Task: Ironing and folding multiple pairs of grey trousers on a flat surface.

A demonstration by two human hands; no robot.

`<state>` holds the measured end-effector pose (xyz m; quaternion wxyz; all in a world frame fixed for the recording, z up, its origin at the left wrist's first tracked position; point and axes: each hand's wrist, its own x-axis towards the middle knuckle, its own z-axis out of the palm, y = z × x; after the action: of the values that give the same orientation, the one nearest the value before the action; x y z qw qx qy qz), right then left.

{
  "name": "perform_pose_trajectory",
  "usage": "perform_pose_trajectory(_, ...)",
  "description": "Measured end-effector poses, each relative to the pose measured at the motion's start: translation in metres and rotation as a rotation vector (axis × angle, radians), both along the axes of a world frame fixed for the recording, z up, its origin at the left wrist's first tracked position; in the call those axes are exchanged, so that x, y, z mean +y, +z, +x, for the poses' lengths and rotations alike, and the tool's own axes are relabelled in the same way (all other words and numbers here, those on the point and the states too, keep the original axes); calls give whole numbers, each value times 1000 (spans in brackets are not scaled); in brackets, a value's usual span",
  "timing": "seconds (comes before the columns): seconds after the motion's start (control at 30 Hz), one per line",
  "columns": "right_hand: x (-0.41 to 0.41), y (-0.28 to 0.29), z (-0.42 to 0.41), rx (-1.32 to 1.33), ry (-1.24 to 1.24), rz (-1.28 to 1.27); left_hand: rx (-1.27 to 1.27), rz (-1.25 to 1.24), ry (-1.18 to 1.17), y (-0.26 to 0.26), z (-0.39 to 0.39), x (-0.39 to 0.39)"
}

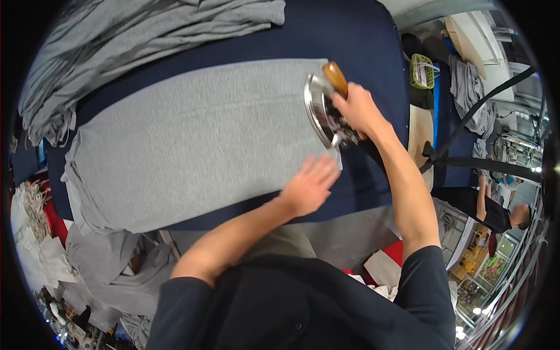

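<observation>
A grey knit garment [188,144] lies spread on a dark blue ironing table [350,39], bunched at its left end. My right hand [356,109] grips the wooden handle of a metal steam iron [319,111] at the garment's right end. The iron looks tilted, and whether its soleplate touches the cloth cannot be told. Below the iron, my left hand [310,186] is flat with its fingers spread, over the garment's lower right edge. It holds nothing and is slightly blurred.
Heaped grey garments [175,26] cover the table's far left side. A green plastic basket [421,72] is beyond its right edge, near dark hanging straps [481,164]. Another person [494,212] works at the far right. Grey cloth [118,267] hangs at the near left.
</observation>
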<state>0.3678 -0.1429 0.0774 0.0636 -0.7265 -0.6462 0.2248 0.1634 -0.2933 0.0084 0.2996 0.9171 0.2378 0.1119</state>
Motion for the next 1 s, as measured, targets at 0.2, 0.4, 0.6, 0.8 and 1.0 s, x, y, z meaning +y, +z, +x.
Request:
perform_pose_trajectory(0.2,-73,40,-21,-7,594,-325,341,22,479,18,-207,-26)
perform_pose_trajectory(0.4,-78,41,-87,-15,751,-300,434,282,1435,-25,-396,-117)
perform_pose_trajectory(0.6,-91,43,-199,-17,964,-304,-184,74,2074,-75,-446,-113)
perform_pose_trajectory(0.8,-103,37,-308,-28,935,-257,-417,76,1869,-21,-419,-124)
perform_pose_trajectory(1.0,-128,18,-478,278,1071,-232,-238,-89,1737,-15,-433,-137)
